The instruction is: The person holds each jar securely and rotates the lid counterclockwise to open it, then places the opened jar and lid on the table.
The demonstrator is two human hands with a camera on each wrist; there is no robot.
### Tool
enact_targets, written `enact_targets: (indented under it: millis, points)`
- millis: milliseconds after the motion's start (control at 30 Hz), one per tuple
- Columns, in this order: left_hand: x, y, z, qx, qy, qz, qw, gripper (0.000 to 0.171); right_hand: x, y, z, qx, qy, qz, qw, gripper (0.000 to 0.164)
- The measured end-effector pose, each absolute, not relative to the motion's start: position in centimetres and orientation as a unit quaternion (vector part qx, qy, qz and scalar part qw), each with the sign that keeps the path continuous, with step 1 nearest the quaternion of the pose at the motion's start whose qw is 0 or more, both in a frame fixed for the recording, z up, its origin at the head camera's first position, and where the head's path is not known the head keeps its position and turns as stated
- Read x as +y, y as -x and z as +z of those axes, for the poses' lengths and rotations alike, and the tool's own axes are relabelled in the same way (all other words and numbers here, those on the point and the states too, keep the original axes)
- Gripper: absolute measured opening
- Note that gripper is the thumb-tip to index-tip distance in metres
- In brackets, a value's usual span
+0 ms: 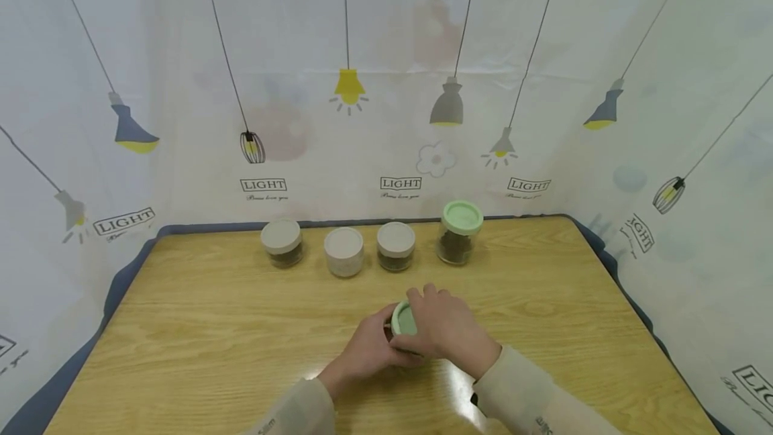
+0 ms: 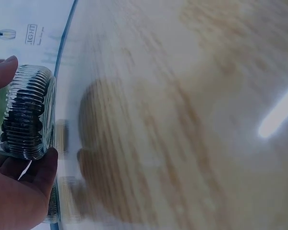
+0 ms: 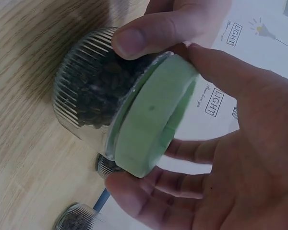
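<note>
A ribbed clear jar [image 3: 93, 76] with dark contents and a pale green lid [image 3: 156, 112] is held between both hands over the table. My left hand [image 1: 370, 346] grips the jar's glass body; in the left wrist view the thumb and fingers lie on opposite sides of the ribbed glass [image 2: 26, 112]. My right hand [image 1: 445, 324] grips the green lid by its rim, thumb on one side and fingers on the other. The lid sits on the jar's mouth. In the head view the right hand hides much of the jar.
Along the table's back edge stand three short jars with whitish lids [image 1: 282, 237] [image 1: 344, 250] [image 1: 395, 240]. To their right is a taller jar with a green lid [image 1: 461, 219]. A printed curtain [image 1: 386, 133] encloses the wooden table [image 1: 211, 327].
</note>
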State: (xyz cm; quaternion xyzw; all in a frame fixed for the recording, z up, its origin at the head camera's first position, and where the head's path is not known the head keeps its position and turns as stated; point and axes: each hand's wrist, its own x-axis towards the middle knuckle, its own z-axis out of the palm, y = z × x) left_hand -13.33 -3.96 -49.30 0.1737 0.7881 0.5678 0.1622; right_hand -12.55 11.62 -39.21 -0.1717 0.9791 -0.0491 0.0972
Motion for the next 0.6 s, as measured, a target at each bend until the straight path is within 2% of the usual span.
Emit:
enact_targets:
  millis: [200, 367, 433, 600]
  points:
    - [-3.98, 13.40, -49.62, 0.812, -0.169, 0.535, 0.158, 0.087, 11.92, 12.68, -38.82, 0.961, 0.238, -0.060, 0.128, 0.067]
    - [-3.99, 13.42, -49.74, 0.818, -0.173, 0.525, 0.159, 0.091, 12.12, 12.68, -38.48, 0.950, 0.262, -0.088, 0.142, 0.083]
    - [-4.01, 13.41, -49.71, 0.815, -0.176, 0.530, 0.157, 0.090, 12.10, 12.67, -38.41, 0.955, 0.249, -0.087, 0.134, 0.087]
    - [-3.93, 13.26, -49.50, 0.800, -0.176, 0.551, 0.159, 0.086, 11.86, 12.40, -38.78, 0.976, 0.191, -0.072, 0.073, 0.082]
